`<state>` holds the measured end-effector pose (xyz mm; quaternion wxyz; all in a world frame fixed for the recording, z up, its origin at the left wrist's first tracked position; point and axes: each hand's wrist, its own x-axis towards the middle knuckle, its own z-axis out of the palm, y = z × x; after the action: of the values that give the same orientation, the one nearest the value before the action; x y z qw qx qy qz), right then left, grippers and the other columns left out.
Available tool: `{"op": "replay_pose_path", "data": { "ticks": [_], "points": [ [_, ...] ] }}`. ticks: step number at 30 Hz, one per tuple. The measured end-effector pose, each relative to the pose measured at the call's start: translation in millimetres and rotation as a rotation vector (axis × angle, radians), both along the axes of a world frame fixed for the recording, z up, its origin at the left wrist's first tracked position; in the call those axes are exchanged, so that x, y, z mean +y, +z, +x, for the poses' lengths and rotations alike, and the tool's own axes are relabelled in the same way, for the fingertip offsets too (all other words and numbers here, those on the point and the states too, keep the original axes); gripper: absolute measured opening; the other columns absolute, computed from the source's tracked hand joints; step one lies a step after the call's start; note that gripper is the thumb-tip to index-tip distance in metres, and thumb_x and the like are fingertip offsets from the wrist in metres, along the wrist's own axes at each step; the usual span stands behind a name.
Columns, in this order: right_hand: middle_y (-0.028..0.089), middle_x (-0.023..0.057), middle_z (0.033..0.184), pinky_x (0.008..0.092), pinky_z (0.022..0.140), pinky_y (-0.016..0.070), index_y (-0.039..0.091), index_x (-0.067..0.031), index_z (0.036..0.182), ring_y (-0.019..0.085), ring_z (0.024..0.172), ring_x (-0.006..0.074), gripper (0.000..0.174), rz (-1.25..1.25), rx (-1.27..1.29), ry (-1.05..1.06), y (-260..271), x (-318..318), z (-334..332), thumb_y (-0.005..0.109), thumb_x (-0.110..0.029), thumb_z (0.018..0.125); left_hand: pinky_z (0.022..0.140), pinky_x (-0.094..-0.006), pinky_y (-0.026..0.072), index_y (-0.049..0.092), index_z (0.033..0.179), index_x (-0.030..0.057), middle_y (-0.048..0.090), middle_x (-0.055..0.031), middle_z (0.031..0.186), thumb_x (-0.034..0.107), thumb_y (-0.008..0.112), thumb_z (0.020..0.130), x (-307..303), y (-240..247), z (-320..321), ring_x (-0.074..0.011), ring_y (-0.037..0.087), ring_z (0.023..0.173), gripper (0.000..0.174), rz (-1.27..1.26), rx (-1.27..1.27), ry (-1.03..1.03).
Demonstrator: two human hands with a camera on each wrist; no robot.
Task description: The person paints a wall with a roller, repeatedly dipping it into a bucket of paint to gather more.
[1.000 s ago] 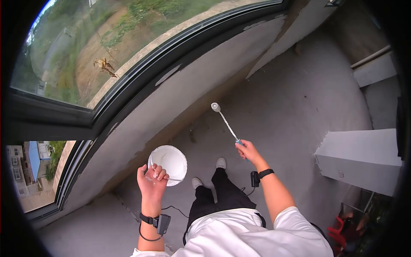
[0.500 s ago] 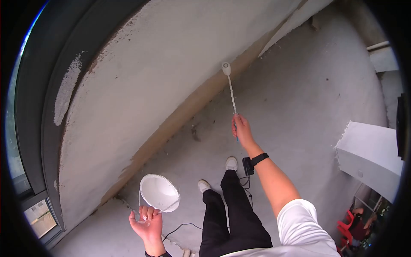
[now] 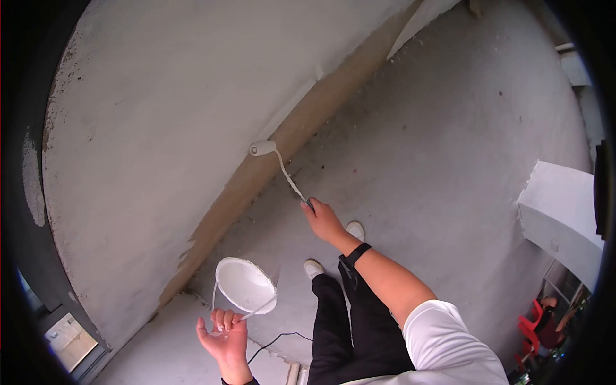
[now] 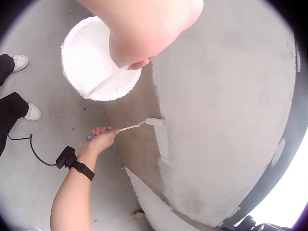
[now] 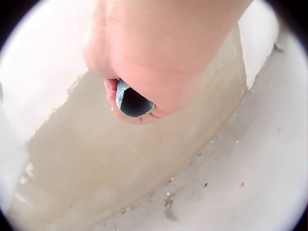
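My left hand (image 3: 224, 343) holds a white bucket (image 3: 240, 282) by its bail handle, fingers curled round the thin handle. Pale paint coats the inside of the tilted bucket. My right hand (image 3: 324, 221) grips a paint roller by its blue handle (image 5: 121, 94), whose hollow end shows below the fist in the right wrist view. The white roller sleeve (image 4: 155, 121) lies against the wall (image 3: 160, 122), at the border between the pale upper coat and the brown bare strip (image 3: 221, 218). A fresh white stripe (image 3: 292, 109) runs up and right from the sleeve. White smears mark the left palm.
The grey floor (image 3: 417, 160) meets the wall along a diagonal edge. A white boxed column (image 3: 564, 205) stands at the right, with a red chair (image 3: 529, 330) below it. A dark window frame (image 3: 25, 256) borders the left. A black cable (image 3: 282, 335) trails near the feet.
The view has tilted from the window down to the lower wall. My right hand has brought the roller from over the floor onto the wall, then down and left, leaving a white stripe.
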<state>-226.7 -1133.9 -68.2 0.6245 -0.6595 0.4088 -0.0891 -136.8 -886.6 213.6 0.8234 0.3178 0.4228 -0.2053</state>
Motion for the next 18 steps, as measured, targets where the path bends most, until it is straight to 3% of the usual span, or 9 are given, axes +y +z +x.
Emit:
{"op": "replay_pose_path", "data": {
  "ticks": [5, 7, 11, 14, 18],
  "points": [
    [0.06, 0.0244, 0.072, 0.0472, 0.063, 0.0444, 0.054, 0.0026, 0.092, 0.051, 0.064, 0.0437, 0.041, 0.067, -0.033, -0.021, 15, -19, -1, 0.053, -0.035, 0.109, 0.069, -0.0349, 0.0295, 0.04, 0.083, 0.0112, 0.029, -0.0001, 0.067, 0.036, 0.055, 0.096, -3, 2, -2, -0.0155, 0.028, 0.059, 0.032, 0.03, 0.009, -0.002],
    [0.057, 0.0186, 0.069, 0.0448, 0.061, 0.0436, 0.052, 0.0015, 0.09, 0.052, 0.06, 0.0353, 0.042, 0.068, -0.049, -0.147, 11, -45, 1, 0.052, -0.036, 0.109, 0.069, -0.0348, 0.0292, 0.04, 0.083, 0.0113, 0.029, 0.0, 0.067, 0.036, 0.056, 0.096, -2, -2, -3, -0.0154, 0.027, 0.059, 0.032, 0.022, 0.007, -0.009],
    [0.048, -0.0003, 0.065, 0.0288, 0.049, 0.0368, 0.049, -0.0068, 0.087, 0.044, 0.054, 0.0093, 0.04, 0.386, -0.204, -0.401, 38, -108, 12, 0.05, -0.039, 0.111, 0.069, -0.0345, 0.0288, 0.04, 0.083, 0.0115, 0.028, 0.0001, 0.067, 0.037, 0.055, 0.096, 1, 0, -4, -0.0151, 0.027, 0.059, 0.033, 0.036, 0.026, 0.006],
    [0.042, -0.0032, 0.063, 0.0269, 0.043, 0.0333, 0.048, -0.0108, 0.089, 0.038, 0.047, 0.0083, 0.038, 0.421, -0.284, -0.455, 40, -129, 25, 0.046, -0.04, 0.112, 0.068, -0.0346, 0.0288, 0.04, 0.082, 0.0115, 0.028, 0.0, 0.067, 0.038, 0.054, 0.097, 7, 0, -5, -0.0151, 0.026, 0.059, 0.034, 0.047, 0.044, 0.031],
    [0.044, -0.0023, 0.063, 0.0277, 0.043, 0.0342, 0.048, -0.0101, 0.088, 0.04, 0.046, 0.0079, 0.038, 0.464, -0.237, -0.411, 23, -105, 46, 0.046, -0.04, 0.112, 0.064, -0.0328, 0.0265, 0.04, 0.082, 0.0112, 0.03, -0.0006, 0.065, 0.036, 0.053, 0.097, 3, 1, -5, -0.0148, 0.026, 0.056, 0.032, 0.101, 0.042, 0.046]
  ]
}}
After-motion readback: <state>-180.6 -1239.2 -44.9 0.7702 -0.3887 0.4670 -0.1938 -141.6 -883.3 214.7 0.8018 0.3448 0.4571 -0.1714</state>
